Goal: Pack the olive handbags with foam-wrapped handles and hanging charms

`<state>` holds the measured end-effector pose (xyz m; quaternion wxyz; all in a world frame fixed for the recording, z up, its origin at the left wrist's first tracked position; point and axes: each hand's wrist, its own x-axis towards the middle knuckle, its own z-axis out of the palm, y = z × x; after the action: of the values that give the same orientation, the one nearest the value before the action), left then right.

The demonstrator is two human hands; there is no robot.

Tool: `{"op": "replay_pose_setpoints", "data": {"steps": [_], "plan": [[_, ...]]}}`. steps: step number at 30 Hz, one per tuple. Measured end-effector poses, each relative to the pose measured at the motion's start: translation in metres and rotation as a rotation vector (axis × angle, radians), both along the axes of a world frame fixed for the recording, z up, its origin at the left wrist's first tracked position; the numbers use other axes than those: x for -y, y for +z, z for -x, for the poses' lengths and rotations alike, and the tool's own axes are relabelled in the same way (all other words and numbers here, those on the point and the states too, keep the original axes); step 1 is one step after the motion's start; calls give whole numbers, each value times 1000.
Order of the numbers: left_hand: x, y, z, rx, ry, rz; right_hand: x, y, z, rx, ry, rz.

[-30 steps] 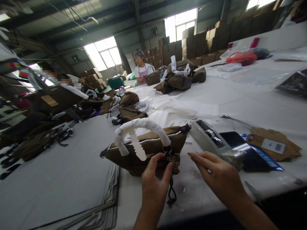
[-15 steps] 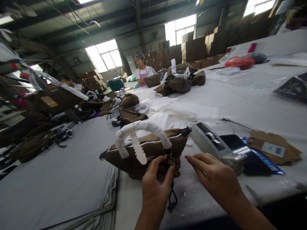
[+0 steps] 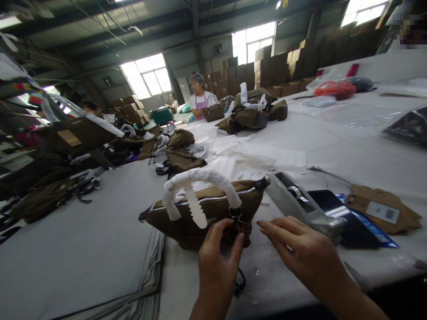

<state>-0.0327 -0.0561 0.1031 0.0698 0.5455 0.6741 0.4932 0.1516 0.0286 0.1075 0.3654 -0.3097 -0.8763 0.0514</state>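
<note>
My left hand pinches the charm at the near bag, probably positioning it; what my right hand holds, I cannot tell. Adjusting calls for steadiness.

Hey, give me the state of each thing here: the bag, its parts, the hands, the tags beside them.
Brown bag, standing upright
Zipper, looks closed
Near handle, wrapped in white
Leopard-print charm, pinched in the left hand
Right hand, apart from the bag; grip unclear
Brown tags, loosely piled
</note>
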Motion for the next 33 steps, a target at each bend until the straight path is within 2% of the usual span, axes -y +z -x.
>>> {"op": "replay_pose_setpoints", "data": {"steps": [6, 11, 13, 16, 19, 24, 30, 33], "plan": [[-2, 0, -1, -29, -2, -50, -4, 0, 14, 28, 15, 19], [0, 3, 7, 17, -76, -47, -9, 1, 26, 15, 13, 28], [-2, 4, 14, -69, -13, -80, -11, 2, 28, 15, 7, 26], [-9, 8, 24, -363, 127, -146, -13, 5, 30, 21, 4, 14], [-18, 11, 29, -498, 110, -114, -14, 8, 31, 33, 4, 11], [-17, 17, 34, -264, -9, -111, -16, 9, 25, 14, 37, 32], [3, 27, 39, 94, 9, -122, -18, -5, -11, -97, -15, -154], [8, 29, 33, 319, -32, -88, -14, -10, -24, -213, -6, -155]]}}
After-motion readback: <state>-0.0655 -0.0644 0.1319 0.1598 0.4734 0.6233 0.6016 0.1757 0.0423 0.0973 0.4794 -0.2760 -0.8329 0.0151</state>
